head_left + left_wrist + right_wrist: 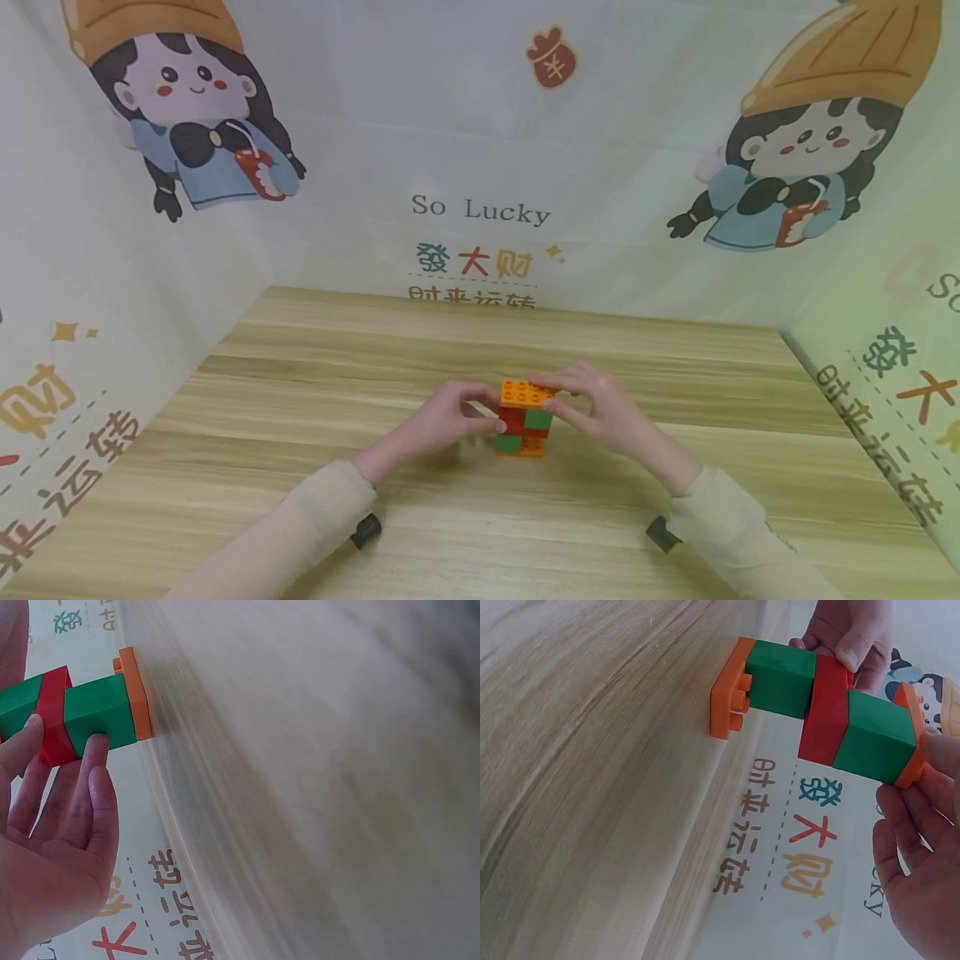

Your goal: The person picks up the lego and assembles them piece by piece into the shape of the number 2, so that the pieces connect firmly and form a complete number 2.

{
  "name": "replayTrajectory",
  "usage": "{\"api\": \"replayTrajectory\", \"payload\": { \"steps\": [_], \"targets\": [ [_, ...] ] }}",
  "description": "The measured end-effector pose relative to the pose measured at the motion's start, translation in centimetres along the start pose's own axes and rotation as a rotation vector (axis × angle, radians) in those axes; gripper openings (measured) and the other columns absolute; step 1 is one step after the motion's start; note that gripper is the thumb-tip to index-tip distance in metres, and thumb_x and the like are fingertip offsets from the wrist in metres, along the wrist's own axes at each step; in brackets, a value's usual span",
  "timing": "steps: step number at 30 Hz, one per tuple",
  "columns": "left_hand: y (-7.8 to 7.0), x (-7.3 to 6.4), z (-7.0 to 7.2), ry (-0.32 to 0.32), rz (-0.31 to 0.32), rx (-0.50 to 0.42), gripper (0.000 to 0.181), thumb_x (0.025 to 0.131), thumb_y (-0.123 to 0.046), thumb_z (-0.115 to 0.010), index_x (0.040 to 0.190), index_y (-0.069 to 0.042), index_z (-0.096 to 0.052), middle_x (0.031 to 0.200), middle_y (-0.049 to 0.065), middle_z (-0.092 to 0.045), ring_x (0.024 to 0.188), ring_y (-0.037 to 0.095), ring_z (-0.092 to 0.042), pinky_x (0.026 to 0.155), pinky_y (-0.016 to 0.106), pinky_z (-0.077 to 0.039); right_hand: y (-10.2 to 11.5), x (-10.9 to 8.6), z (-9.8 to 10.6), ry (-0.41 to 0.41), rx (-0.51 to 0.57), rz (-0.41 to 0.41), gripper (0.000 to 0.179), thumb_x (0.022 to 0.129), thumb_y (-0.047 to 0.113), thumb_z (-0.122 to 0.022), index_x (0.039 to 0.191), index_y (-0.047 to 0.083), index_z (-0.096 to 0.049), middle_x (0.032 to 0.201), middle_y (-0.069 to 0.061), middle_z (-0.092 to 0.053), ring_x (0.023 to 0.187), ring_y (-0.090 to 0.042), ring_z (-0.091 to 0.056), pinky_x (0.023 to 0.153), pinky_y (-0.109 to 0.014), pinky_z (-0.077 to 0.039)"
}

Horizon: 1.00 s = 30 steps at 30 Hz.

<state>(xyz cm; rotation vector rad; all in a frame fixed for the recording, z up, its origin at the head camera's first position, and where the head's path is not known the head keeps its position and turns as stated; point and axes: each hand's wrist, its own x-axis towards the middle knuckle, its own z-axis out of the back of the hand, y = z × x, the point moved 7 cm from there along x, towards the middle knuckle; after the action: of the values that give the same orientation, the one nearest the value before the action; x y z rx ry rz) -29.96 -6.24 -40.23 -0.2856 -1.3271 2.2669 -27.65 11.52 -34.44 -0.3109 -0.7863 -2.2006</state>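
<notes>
A small tower of toy building bricks stands on the table between both hands. At its bottom lies a flat orange brick (pixel 724 690), studs upward, bearing a lower green brick (pixel 781 679). A red brick (pixel 827 712) comes above that, then an upper green brick (pixel 877 735) beside more red. Another flat orange brick (pixel 517 392) tops the tower. From the left, my left hand (pixel 450 412) grips the tower's middle, its thumb by the red brick and fingertips against the lower green brick. My right hand (pixel 600 404) pinches the top orange brick at its right end, partly covering it.
The wood-grain table (pixel 637 342) extends all round the tower. A printed white cloth (pixel 360 125) hangs behind it and along both sides. Dark wrist-worn pieces, one at the left sleeve (pixel 366 531) and one at the right sleeve (pixel 663 533), hang close over the table.
</notes>
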Motion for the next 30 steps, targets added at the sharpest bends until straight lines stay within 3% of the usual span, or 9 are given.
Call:
{"api": "replayTrajectory", "payload": {
  "steps": [22, 30],
  "targets": [
    [-0.04, -0.19, 0.00, 0.006, 0.022, -0.019, 0.025, 0.087, -0.014, -0.074, 0.112, -0.010, -0.070, 0.116, 0.012, -0.071, 0.086, 0.017, -0.072, 0.075, 0.029, -0.058, -0.06, 0.10, -0.08, 0.005, -0.001, 0.011, 0.034, 0.090, 0.016, -0.071, 0.123, 0.009, -0.069, 0.120, -0.008, -0.072, 0.110, -0.026, -0.066, 0.094, -0.047, -0.055],
    [0.16, -0.01, -0.01, 0.009, 0.015, -0.035, 0.026, 0.087, -0.014, -0.074, 0.112, -0.009, -0.070, 0.117, 0.012, -0.071, 0.089, 0.019, -0.073, 0.076, 0.030, -0.059, -0.31, 0.19, -0.01, 0.042, 0.004, -0.053, 0.035, 0.091, 0.018, -0.070, 0.125, 0.013, -0.068, 0.121, -0.007, -0.072, 0.106, -0.023, -0.065, 0.081, -0.040, -0.057]
  ]
}}
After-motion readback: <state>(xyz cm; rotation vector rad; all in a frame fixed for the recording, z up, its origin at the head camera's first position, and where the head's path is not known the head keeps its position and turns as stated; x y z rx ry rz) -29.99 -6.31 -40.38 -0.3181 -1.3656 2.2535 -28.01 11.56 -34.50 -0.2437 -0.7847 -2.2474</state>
